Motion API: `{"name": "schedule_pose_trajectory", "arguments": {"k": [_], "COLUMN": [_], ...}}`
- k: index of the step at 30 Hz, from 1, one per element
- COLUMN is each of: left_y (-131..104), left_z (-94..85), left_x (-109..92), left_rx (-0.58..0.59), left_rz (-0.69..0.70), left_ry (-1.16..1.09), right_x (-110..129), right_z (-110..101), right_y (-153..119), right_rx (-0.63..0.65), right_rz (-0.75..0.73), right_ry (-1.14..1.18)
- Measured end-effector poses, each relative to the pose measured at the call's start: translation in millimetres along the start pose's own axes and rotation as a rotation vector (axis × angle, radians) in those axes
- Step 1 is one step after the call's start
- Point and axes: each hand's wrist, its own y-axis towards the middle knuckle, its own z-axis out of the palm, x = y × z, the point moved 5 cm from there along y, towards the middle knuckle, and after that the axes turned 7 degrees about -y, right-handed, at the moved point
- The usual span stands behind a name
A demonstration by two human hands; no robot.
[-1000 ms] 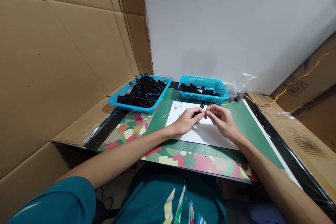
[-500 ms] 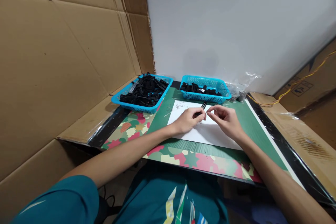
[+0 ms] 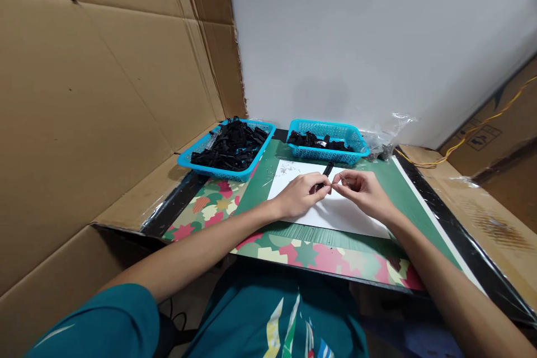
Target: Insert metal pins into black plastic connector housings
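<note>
Over a white sheet of paper (image 3: 344, 221), my left hand (image 3: 302, 194) is closed round a narrow black strip (image 3: 328, 169), whose far end sticks out beyond the fingers. My right hand (image 3: 363, 193) is beside it, thumb and forefinger pinched together and meeting the left fingertips. A thin thing seems to be in that pinch, too small to name. Tiny dark pieces (image 3: 288, 168) are scattered on the paper's far left corner.
A blue basket (image 3: 218, 172) heaped with black pieces stands at the back left. Another blue basket (image 3: 325, 154) holds fewer black pieces. Right of it lies a clear plastic bag (image 3: 386, 145). Cardboard (image 3: 126, 95) walls the left side; a yellow cable (image 3: 482, 122) runs at right.
My right hand has moved slightly left, so its fingertips now meet those of my left hand. The black strip has turned a little in my left hand.
</note>
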Motion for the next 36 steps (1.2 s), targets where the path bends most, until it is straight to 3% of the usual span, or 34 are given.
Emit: {"name": "schedule_pose_trajectory", "arguments": {"k": [4, 10, 15, 18, 28, 36], "left_y": [-1.0, -2.7, -2.2, -1.5, -0.2, -1.7], "left_z": [0.0, -3.7, 2.1, 4.2, -0.7, 2.5], "left_x": [-1.3, 1.4, 7.7, 9.6, 6.8, 3.6], "left_rx": [0.023, -0.007, -0.016, -0.005, 0.049, 0.090], "left_rz": [-0.040, -0.061, -0.036, -0.030, 0.026, 0.022], "left_ry": [-0.091, -0.323, -0.487, -0.480, -0.164, -0.255], "right_x": [3.8, 16.4, 23.4, 22.4, 17.7, 17.8], "right_z": [-3.5, -15.1, -12.8, -9.9, -4.4, -6.8], "right_y": [-3.8, -13.2, -18.8, -18.5, -15.9, -14.0], "right_rx": [-0.040, -0.358, -0.475, -0.472, -0.381, -0.275], "right_rz": [-0.056, -0.239, -0.348, -0.385, -0.482, -0.415], "right_ry": [-0.061, -0.193, -0.248, -0.269, -0.335, -0.202]}}
